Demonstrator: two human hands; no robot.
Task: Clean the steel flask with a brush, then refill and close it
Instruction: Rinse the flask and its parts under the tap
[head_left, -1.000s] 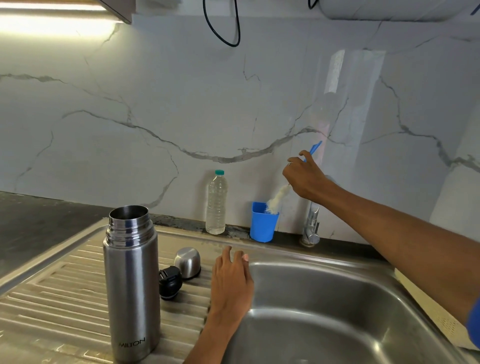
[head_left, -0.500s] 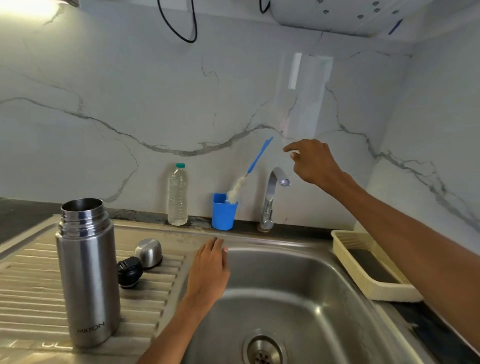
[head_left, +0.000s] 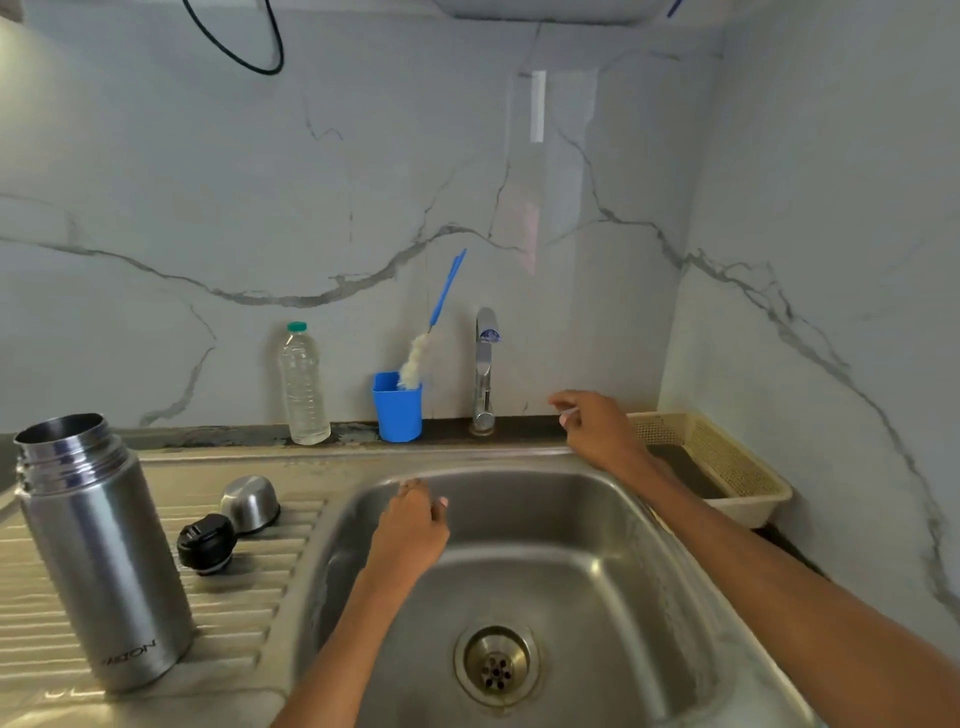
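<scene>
White marble-look wall with grey veins behind a stainless sink here. Going left to right: the steel flask stands upright on the ribbed draining board, long axis vertical, open mouth up, brushed metal body with threaded rings at the neck. Just right of it lie its black stopper and a rounded steel cap, close together. Back on the ledge there's a clear ridged plastic bottle with a green top, then a blue plastic cup with the brush standing in it, fluffy white bristles down, thin blue handle leaning up to the right. Left hand is over the basin's near-left edge, fingers loosely curled, holding nothing. Chrome tap next. Right hand hangs over the sink's back rim, relaxed and empty; half a second ago it was up high near the brush handle, so it has dropped away and the brush stays in the cup. Woven cream plastic basket sits far right.
</scene>
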